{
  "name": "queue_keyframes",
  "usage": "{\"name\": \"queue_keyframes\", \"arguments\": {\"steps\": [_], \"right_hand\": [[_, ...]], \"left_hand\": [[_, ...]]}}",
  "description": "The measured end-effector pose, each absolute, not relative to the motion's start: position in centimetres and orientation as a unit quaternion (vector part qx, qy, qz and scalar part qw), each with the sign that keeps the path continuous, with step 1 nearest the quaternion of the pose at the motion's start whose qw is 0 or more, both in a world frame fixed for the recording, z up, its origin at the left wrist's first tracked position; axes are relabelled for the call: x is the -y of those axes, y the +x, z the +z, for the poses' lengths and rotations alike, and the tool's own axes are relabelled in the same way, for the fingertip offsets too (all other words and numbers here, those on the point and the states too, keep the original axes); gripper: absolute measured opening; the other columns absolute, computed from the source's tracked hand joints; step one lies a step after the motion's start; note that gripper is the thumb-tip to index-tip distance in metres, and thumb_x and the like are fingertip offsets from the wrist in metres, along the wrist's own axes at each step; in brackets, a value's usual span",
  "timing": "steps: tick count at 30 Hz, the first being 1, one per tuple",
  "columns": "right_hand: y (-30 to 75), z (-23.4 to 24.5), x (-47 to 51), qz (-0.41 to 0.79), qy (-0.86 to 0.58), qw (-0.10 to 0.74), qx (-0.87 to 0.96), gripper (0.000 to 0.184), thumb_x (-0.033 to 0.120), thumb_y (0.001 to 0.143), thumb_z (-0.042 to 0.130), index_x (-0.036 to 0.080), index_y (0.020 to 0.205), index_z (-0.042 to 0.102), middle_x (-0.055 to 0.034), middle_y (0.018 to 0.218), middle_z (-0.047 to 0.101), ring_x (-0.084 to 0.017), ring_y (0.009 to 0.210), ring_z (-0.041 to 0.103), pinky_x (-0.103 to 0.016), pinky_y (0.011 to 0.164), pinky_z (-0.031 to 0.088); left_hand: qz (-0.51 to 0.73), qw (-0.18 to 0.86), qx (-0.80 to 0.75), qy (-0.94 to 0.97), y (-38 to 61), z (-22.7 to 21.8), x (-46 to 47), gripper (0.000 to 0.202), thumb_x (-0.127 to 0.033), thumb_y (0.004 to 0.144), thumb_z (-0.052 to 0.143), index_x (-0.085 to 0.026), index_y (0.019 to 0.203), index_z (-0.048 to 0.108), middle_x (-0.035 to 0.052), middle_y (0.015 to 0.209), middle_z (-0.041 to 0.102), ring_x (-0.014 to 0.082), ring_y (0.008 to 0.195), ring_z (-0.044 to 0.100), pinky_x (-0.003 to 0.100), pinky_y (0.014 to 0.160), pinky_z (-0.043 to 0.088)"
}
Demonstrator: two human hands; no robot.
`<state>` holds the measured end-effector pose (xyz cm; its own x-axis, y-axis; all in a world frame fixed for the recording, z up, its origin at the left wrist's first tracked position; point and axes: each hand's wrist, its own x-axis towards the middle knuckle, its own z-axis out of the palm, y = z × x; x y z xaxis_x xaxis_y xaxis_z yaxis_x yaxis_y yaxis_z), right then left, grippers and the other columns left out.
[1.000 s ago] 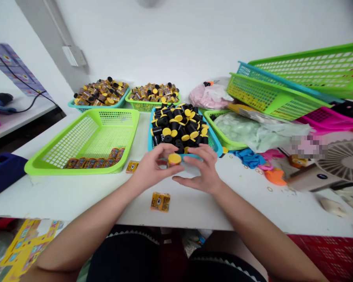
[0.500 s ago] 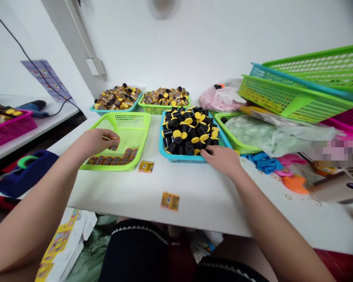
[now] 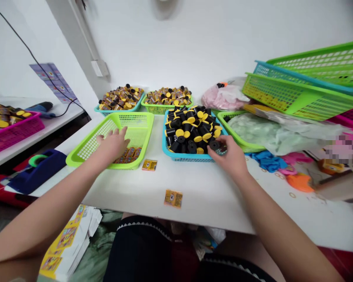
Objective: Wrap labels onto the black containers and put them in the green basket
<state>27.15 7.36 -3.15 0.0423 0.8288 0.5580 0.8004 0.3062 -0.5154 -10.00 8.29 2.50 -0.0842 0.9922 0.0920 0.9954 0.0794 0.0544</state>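
Observation:
My left hand lies flat, fingers spread, inside the big green basket, just above a row of small labelled tubes along its front wall. My right hand is at the front right corner of the blue basket, fingers pinched on a black tube. That basket is heaped with black tubes and yellow caps. Two yellow labels lie on the white table: one by the green basket, one near the front edge.
Two baskets of labelled tubes stand at the back. Right of the blue basket are a green basket with a plastic bag, stacked tilted baskets, and blue and orange bits. A pink basket and tape dispenser sit left.
Both hands left the yellow-capped tube held at the table's middle. The left hand went into the green basket and now lies open; the right hand reached the blue basket and pinched a black tube.

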Motion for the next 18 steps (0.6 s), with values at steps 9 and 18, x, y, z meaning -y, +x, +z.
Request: {"name": "queue_keyframes", "arguments": {"steps": [9, 18], "right_hand": [[27.7, -4.9, -7.9, -0.114, -0.413, 0.534, 0.729, 0.031, 0.031, 0.085, 0.068, 0.024, 0.115, 0.059, -0.0096, 0.113, 0.066, -0.026, 0.108, 0.063, -0.041, 0.083, 0.058], [27.1, -4.9, -7.7, -0.134, -0.386, 0.506, 0.759, 0.03, 0.033, 0.088, 0.065, 0.024, 0.117, 0.063, -0.0089, 0.109, 0.069, -0.025, 0.1, 0.067, -0.043, 0.091, 0.056]], "left_hand": [[-0.075, 0.151, 0.404, -0.899, 2.1, -8.5, 10.4, 0.048, -0.028, 0.094, 0.048, -0.004, 0.135, 0.055, 0.0201, 0.144, 0.05, 0.0318, 0.132, 0.051, 0.045, 0.103, 0.05], [-0.128, 0.156, 0.294, -0.934, -0.2, -7.1, 11.2, 0.04, -0.002, 0.087, 0.039, -0.005, 0.115, 0.067, 0.0159, 0.116, 0.072, 0.0246, 0.104, 0.071, 0.033, 0.089, 0.06]]}}
